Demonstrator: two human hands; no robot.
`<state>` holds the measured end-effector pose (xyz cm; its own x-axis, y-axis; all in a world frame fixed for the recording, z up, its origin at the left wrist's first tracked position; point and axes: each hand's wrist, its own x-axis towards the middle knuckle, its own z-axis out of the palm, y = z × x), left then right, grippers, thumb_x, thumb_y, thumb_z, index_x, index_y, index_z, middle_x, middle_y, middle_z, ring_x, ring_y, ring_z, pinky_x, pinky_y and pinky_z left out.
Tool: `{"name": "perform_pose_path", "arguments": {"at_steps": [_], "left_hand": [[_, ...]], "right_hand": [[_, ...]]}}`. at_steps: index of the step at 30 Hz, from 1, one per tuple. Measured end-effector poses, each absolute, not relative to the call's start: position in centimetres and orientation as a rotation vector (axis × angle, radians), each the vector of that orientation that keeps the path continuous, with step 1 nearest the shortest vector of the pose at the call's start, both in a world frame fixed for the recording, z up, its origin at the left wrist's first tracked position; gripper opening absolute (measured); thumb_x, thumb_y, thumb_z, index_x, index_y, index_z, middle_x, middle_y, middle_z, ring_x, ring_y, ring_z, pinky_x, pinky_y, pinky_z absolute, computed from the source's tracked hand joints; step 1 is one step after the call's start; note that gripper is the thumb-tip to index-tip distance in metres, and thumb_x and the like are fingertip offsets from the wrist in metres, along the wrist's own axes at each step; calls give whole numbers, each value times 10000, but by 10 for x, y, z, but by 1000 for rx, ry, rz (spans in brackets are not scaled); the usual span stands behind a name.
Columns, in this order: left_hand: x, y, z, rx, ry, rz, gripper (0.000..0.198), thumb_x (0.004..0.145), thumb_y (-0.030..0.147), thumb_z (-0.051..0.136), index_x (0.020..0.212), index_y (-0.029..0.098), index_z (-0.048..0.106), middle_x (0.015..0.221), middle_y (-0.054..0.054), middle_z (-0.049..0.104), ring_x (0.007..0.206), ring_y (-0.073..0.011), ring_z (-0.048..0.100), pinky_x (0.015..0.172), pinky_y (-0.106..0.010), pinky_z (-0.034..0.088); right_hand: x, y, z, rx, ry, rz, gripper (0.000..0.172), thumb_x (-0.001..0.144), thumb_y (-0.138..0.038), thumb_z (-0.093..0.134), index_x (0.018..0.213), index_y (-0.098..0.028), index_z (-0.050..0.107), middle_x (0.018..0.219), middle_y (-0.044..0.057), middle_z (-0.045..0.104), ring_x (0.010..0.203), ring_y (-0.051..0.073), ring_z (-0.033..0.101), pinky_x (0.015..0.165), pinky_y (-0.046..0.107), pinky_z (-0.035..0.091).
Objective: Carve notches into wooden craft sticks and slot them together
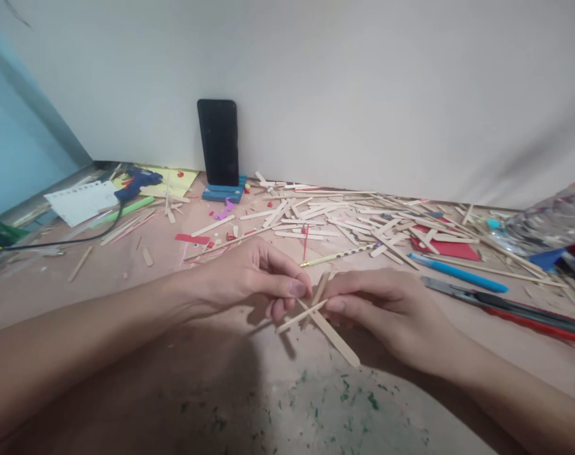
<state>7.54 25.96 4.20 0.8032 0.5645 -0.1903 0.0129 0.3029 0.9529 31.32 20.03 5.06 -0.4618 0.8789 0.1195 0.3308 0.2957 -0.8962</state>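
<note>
Between my two hands, several popsicle sticks (337,340) cross one another a little above the table. My left hand (273,281) pinches the upper left end of the crossed sticks between thumb and fingers. From the other side, my right hand (377,300) grips a thin stick end with thumb and forefinger. One wide stick slants down toward the lower right, and a narrower one points to the lower left. My fingers hide where some of the sticks meet, so I cannot tell whether they are joined.
Loose popsicle sticks (316,218) lie heaped along the wall. A phone (218,142) stands upright on a blue stand (224,191). At left is a blue glue gun (138,181) with a cord. A blue pen (458,273) and a utility knife (515,306) lie at right.
</note>
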Motion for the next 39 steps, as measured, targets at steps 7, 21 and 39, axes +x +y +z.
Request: {"name": "perform_pose_path", "arguments": {"at_steps": [7,21,39], "left_hand": [[70,255,48,1251,542,326,91,879,222,786,837,164,841,664,-35,689,565,-95,604,547,-177,505],[74,246,48,1804,519,228,130,956,226,712,894,171,812,757,3,728,670,-90,634,621,-168,456],[80,234,50,1543,372,86,263,1052,285,596,885,170,763,1015,-66,765,926,-167,699,815,-228,540]], "right_hand": [[314,196,52,-997,-1971,1212,151,1010,-260,693,917,-215,803,808,5,786,718,123,697,687,210,557],[314,204,47,-1004,-1414,1772,173,897,-298,852,986,-179,764,696,-1,722,595,98,645,566,189,526],[312,202,35,-707,-1201,2067,142,956,-279,793,877,-162,778,675,-2,719,440,40,489,438,162,358]]}}
